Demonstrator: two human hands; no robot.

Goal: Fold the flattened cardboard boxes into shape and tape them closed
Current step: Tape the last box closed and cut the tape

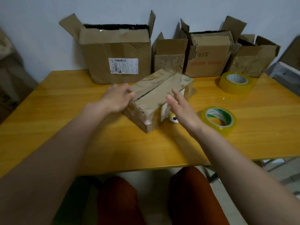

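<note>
Cardboard this worn will be light and a little floppy: the small box [157, 96] lying skewed at the middle of the counter [65, 101] is creased all over, its corners softened, and patches of old clear tape give it a slick sheen at the near end. Its two top flaps meet along a dark seam running the length of the lid, and that seam looks untaped, so the flaps will likely spring up unless pressed. The left hand [116, 98] rests against the box's left edge with fingers bent loosely onto the flap; whether it truly grips is hard to tell through the blur. The right hand [181, 108] hovers spread and flat just beside the right side, holding nothing. Best purchase is probably on the long side walls near the corners, where the board is stiffest, not on the limp flaps. Two tape rolls wait to the right, the nearer roll [218, 120] just beside the right wrist and the farther roll [236, 82] behind it. Four open boxes [209, 54] stand along the wall.
</note>
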